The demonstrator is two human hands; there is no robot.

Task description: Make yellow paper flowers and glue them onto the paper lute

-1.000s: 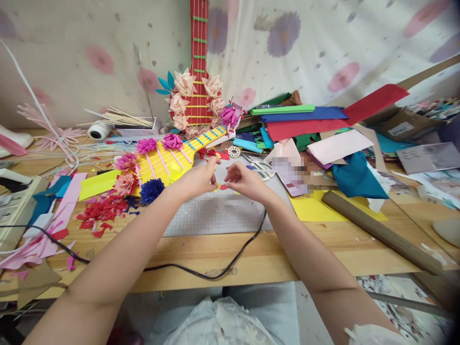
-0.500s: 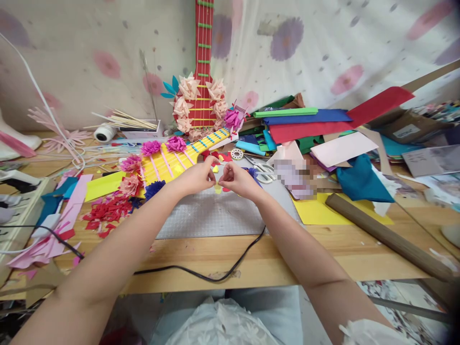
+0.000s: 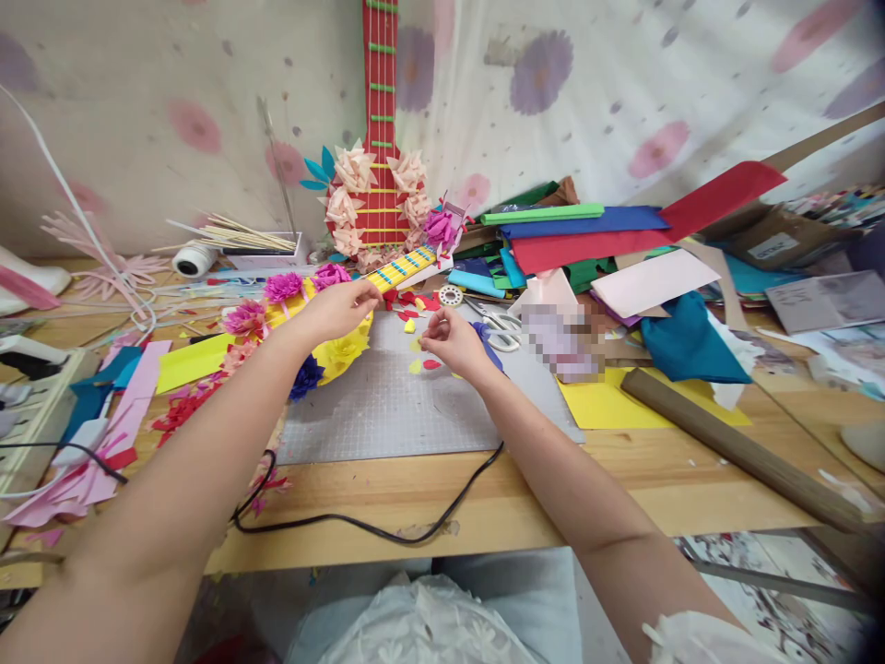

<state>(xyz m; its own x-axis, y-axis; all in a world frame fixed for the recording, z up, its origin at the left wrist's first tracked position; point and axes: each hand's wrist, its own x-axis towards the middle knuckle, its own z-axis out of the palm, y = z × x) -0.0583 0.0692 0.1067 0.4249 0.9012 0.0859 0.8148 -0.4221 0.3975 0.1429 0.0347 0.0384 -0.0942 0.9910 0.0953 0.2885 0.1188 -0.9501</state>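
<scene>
My left hand (image 3: pixel 337 309) lies on the yellow paper guitar (image 3: pixel 342 350), its fingers pinched closed on the guitar where body and neck meet. Pink and purple paper flowers (image 3: pixel 283 288) line the guitar's edge, and a dark blue flower (image 3: pixel 308 376) sits at its lower side. My right hand (image 3: pixel 453 343) hovers over the grey cutting mat (image 3: pixel 415 410) with thumb and fingertips pinched together; what they hold is too small to make out. Small yellow and red paper scraps (image 3: pixel 423 365) lie on the mat right beside it.
A red paper guitar (image 3: pixel 377 184) leans on the wall. Scissors (image 3: pixel 499 325) and a tape roll (image 3: pixel 451 295) lie behind the mat, with stacked coloured paper (image 3: pixel 587 235) at right. A brown roll (image 3: pixel 739 452), black cable (image 3: pixel 359 526), wooden skewers (image 3: pixel 235 235) and red scraps (image 3: pixel 176 412) are around.
My left hand has left the right hand and moved left onto the yellow guitar, which has shifted. The right hand stays pinched over the mat. The black cable has looped nearer the left.
</scene>
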